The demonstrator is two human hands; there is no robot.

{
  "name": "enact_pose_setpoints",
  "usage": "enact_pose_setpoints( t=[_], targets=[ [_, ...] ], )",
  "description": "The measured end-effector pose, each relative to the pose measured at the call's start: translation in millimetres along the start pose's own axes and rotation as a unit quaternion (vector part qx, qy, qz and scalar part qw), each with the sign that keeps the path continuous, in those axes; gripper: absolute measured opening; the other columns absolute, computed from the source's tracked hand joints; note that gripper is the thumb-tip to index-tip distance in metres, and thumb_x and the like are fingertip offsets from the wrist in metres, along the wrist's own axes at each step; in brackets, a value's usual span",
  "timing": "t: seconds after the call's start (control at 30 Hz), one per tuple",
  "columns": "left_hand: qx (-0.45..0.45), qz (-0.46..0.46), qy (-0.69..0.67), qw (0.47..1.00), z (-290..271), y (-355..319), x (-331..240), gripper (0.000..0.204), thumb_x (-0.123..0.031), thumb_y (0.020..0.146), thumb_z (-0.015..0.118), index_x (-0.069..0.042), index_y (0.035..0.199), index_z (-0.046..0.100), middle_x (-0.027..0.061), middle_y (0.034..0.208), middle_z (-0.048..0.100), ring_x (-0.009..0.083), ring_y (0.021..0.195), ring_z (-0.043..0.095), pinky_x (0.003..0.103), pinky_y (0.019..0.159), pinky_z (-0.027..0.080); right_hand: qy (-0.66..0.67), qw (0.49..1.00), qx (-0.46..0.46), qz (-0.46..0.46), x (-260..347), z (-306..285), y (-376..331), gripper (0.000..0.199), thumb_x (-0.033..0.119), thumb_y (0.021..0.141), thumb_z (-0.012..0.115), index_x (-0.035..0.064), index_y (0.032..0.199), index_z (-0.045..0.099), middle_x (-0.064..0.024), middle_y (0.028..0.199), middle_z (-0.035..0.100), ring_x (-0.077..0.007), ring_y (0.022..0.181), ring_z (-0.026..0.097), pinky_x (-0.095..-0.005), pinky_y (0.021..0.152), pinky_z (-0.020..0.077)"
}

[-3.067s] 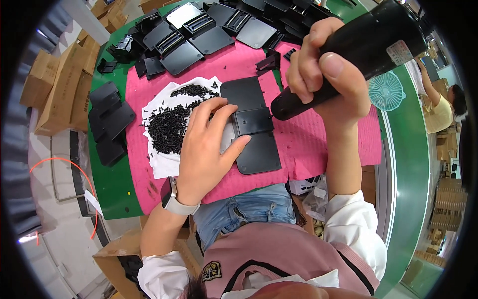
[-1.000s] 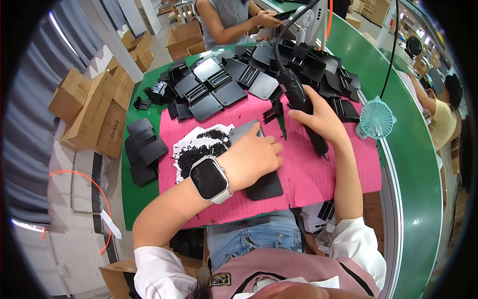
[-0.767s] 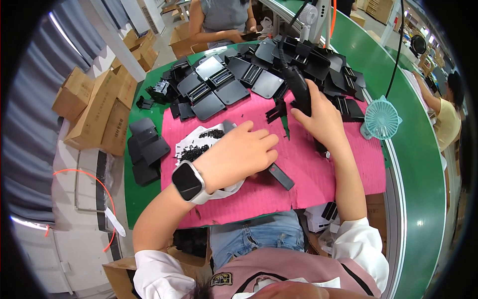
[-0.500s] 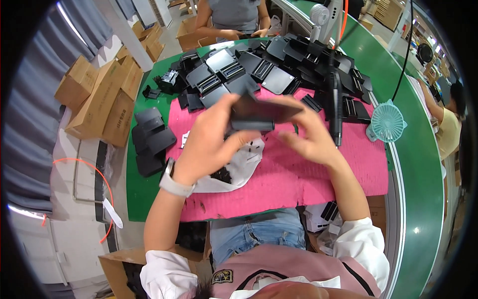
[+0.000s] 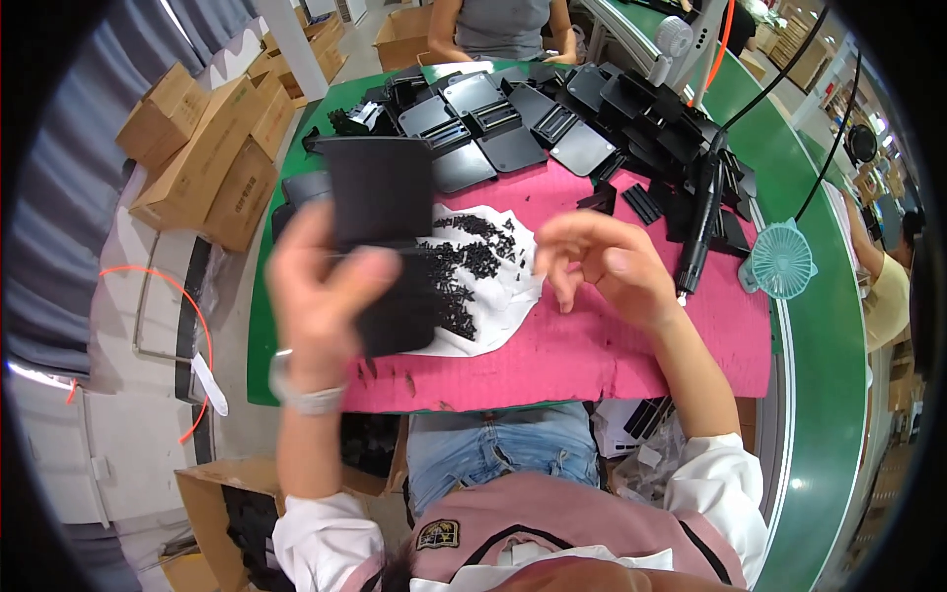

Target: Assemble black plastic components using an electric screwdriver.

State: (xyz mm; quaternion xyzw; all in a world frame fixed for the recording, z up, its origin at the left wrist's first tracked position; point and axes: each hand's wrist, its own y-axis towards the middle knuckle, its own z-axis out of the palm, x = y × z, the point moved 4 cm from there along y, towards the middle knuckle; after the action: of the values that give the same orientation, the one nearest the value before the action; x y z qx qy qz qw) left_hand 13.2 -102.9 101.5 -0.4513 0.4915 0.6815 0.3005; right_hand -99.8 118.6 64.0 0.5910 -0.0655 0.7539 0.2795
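My left hand (image 5: 321,296), blurred by motion, grips the left side of a black two-panel plate (image 5: 383,192) that looks hinged across its middle. The plate hangs over the left part of a white sheet (image 5: 508,306) strewn with tiny black pieces, likely screws (image 5: 459,257). Right of that sheet, above the pink mat (image 5: 612,345), my right hand (image 5: 612,261) is open. Its fingers are loosely curled and apart, with nothing visible in them. A black pen-shaped power screwdriver (image 5: 702,217) hangs on a cord to the right of that hand.
Black plates and brackets (image 5: 493,118) lie heaped along the table's far side. A turquoise ribbed round object (image 5: 781,259) and a small white fan (image 5: 675,37) stand at the right. Opposite sits a person in grey (image 5: 503,30). Cardboard boxes (image 5: 202,148) are stacked at the left.
The black plate has moved left and down in my left hand, and both its panels now show spread out. My right hand has come away from it. More of the white sheet is visible.
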Motion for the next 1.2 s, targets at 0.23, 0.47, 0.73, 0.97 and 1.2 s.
enact_pose_setpoints(
  t=[0.23, 0.47, 0.73, 0.97, 1.2],
  targets=[
    [-0.500, -0.095, 0.203, 0.837, -343, -179, -51, 0.029, -0.021, 0.087, 0.064, 0.002, 0.106, 0.061, 0.0124, 0.100, 0.063, 0.0194, 0.084, 0.063, 0.035, 0.078, 0.054, -0.485, 0.874, 0.025, 0.004, -16, -9, 1, 0.025, 0.006, 0.074, 0.063, -0.0014, 0.098, 0.063, -0.0102, 0.094, 0.064, -0.0186, 0.084, 0.062, -0.0310, 0.070, 0.0497],
    [-0.462, -0.305, 0.780, 0.293, -489, -480, -94, 0.045, -0.029, 0.079, 0.070, 0.007, 0.103, 0.061, 0.0214, 0.098, 0.064, 0.0314, 0.083, 0.064, 0.041, 0.076, 0.051, -0.735, 0.672, -0.040, -0.086, -4, -8, 66, 0.037, 0.004, 0.070, 0.065, 0.0029, 0.107, 0.060, -0.0110, 0.099, 0.063, -0.0255, 0.092, 0.062, -0.0352, 0.072, 0.0515],
    [-0.529, -0.084, 0.581, 0.612, -469, -381, -24, 0.022, -0.010, 0.086, 0.062, 0.003, 0.103, 0.064, 0.0113, 0.100, 0.067, 0.0209, 0.088, 0.063, 0.031, 0.080, 0.050, -0.865, 0.498, -0.045, -0.045, -47, -65, 141, 0.074, 0.000, 0.070, 0.061, 0.0047, 0.139, 0.033, -0.0197, 0.139, 0.038, -0.0377, 0.127, 0.041, -0.0430, 0.089, 0.0496],
    [-0.375, 0.048, 0.295, 0.877, -225, -115, -1, 0.018, -0.008, 0.089, 0.058, 0.002, 0.104, 0.060, 0.0078, 0.096, 0.062, 0.0146, 0.082, 0.060, 0.028, 0.077, 0.050, -0.801, 0.550, -0.176, -0.157, -11, -57, 115, 0.051, 0.001, 0.079, 0.051, -0.0011, 0.129, 0.041, -0.0192, 0.115, 0.058, -0.0336, 0.100, 0.061, -0.0398, 0.075, 0.0540],
    [0.031, -0.128, -0.202, 0.970, -8, -7, 46, 0.039, -0.034, 0.099, 0.045, -0.003, 0.122, 0.045, 0.0095, 0.112, 0.057, 0.0183, 0.096, 0.061, 0.031, 0.076, 0.051, -0.748, 0.521, 0.018, -0.411, -8, 80, 68, 0.041, 0.009, 0.077, 0.055, -0.0033, 0.116, 0.054, -0.0207, 0.120, 0.058, -0.0328, 0.112, 0.058, -0.0386, 0.080, 0.0534]
  ],
)
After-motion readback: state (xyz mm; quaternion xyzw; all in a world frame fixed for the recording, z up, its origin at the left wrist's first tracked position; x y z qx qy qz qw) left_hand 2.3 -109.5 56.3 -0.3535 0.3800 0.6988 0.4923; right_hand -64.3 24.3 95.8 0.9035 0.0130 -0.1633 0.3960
